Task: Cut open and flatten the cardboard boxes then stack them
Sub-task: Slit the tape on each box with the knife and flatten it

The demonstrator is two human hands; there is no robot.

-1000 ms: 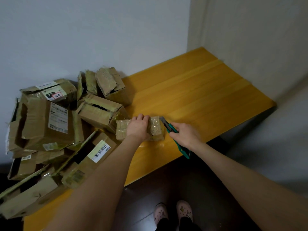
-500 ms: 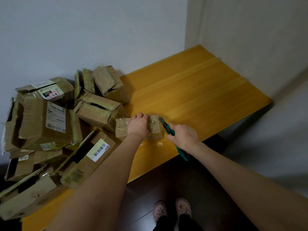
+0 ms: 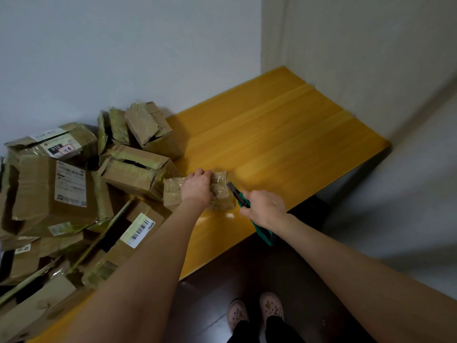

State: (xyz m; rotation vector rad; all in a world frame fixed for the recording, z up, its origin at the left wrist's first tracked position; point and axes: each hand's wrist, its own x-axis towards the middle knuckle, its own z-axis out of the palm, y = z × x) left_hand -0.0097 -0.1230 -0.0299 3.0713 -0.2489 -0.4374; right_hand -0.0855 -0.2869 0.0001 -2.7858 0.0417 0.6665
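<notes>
the right hand grips a green knife, its blade just beside the right end of a small taped box that the left hand grasps from above on the tabletop, with a pile of boxes to the left against the wall.

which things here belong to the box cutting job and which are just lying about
Job: small taped box, held by the left hand; green utility knife in the right hand; pile of cardboard boxes; wooden table.
Just there: pink clogs on the person's feet; dark floor.
</notes>
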